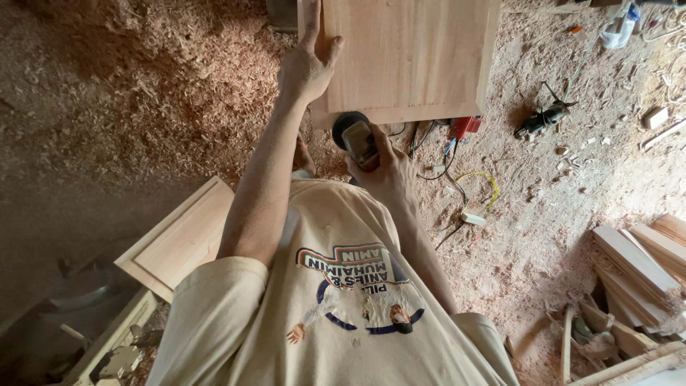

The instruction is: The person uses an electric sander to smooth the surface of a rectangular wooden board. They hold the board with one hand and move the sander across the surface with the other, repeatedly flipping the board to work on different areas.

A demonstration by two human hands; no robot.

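Where sawdust covers the floor (128, 93), a wooden panel (407, 57) stands.

Warm, soft daylight falls from the right, leaving the sawdust floor (557, 207) bright and the left edge in deep shadow. Focus is sharp at centre, with no glare. Wide-angle distortion stretches the corners, and the lower left is dim and indistinct.
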